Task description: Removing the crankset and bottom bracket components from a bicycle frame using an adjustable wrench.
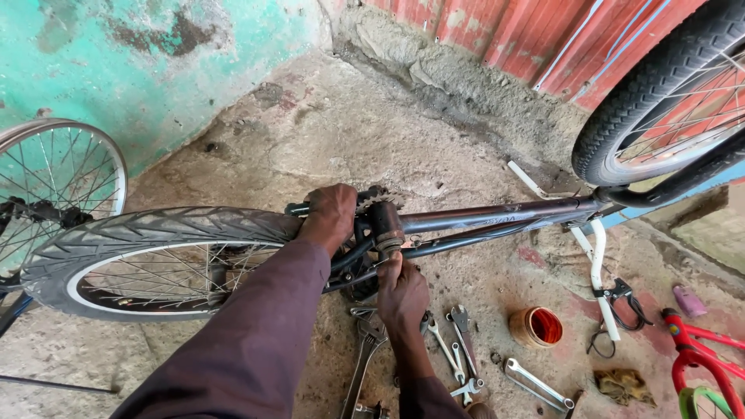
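Observation:
An upside-down dark bicycle frame (497, 215) lies across the middle of the view. My left hand (331, 215) grips the frame beside the chainring (371, 198), just where the rear tyre (155, 229) ends. My right hand (402, 289) is below the rusty bottom bracket shell (386, 225), fingers closed around its lower end; whether it holds a tool is hidden. The front tyre (644, 93) rises at the upper right.
Several spanners (454, 349) and an adjustable wrench (363, 353) lie on the concrete floor (326, 132) under my right hand. An orange tub (535, 326), white handlebars (597, 271), a red small bike (698, 353) and a bare spoked wheel (54, 171) surround the spot.

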